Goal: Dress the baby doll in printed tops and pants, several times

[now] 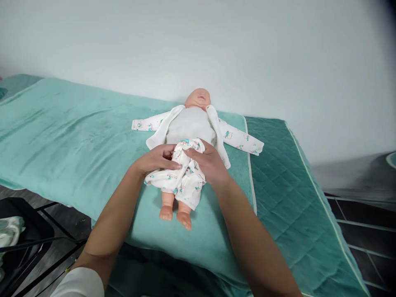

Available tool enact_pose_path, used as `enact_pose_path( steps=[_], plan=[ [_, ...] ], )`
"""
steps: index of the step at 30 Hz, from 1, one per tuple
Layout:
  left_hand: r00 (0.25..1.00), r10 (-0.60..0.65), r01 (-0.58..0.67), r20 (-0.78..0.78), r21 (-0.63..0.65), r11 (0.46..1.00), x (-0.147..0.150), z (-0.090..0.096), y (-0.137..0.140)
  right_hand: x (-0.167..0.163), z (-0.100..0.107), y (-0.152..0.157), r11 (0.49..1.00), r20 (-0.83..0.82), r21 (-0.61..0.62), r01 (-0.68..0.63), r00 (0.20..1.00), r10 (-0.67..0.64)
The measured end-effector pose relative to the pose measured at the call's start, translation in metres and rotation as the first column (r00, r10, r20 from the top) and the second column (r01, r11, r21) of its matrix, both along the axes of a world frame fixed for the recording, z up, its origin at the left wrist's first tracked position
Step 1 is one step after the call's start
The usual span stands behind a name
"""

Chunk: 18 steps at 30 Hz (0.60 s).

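A baby doll (198, 99) lies on its back, head toward the wall. Its white printed jacket (238, 138) hangs unfastened, sleeves spread to both sides, over a plain pale torso. Printed baby pants (190, 187) are bunched around the doll's hips and thighs, and its bare feet poke out below. My left hand (157, 160) grips the pants' fabric from the left, thumb on top. From the right, my right hand (210, 163) pinches the gathered waist between thumb and fingers. Folded cloth hides most of my fingertips.
Green plush cloth (77, 123) covers the bed, with a darker quilted cover (284, 185) at the right. A white wall (198, 45) stands behind. At lower left are a black chair (27, 222) with pale fabric on it and thin black metal bars.
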<state>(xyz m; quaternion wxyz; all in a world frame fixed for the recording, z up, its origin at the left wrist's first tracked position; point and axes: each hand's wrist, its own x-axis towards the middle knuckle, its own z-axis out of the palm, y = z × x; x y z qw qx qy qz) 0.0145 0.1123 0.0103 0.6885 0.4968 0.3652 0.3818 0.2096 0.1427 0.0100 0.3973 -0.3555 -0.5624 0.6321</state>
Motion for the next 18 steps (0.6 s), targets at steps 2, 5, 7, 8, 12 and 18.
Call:
enact_pose_path(
  steps=[2,5,7,8,12,18],
  plan=[
    [1.000,0.027,-0.027,0.006,-0.010,1.000,0.003,-0.001,-0.001,-0.001,0.000,-0.001,1.000,-0.001,0.008,-0.010,1.000,0.010],
    [0.988,0.120,-0.123,0.096,0.029,0.992,0.007,-0.006,-0.002,0.002,0.003,-0.001,0.997,0.033,0.028,-0.069,0.997,0.068],
    [0.974,0.169,-0.177,0.150,0.043,0.983,0.008,-0.009,-0.002,0.005,0.008,-0.001,0.987,0.110,0.053,-0.153,0.983,0.147],
    [0.969,0.185,-0.194,0.167,0.044,0.980,0.008,-0.010,-0.002,0.007,0.012,-0.001,0.975,0.165,0.072,-0.210,0.967,0.196],
    [0.953,0.244,-0.256,0.179,0.049,0.965,0.009,-0.009,-0.002,0.011,0.022,-0.003,0.906,0.419,0.136,-0.402,0.852,0.315],
    [0.951,0.279,-0.292,0.134,0.085,0.953,0.009,-0.008,-0.001,0.009,0.013,-0.005,0.957,0.319,0.138,-0.256,0.926,0.201]
  ],
)
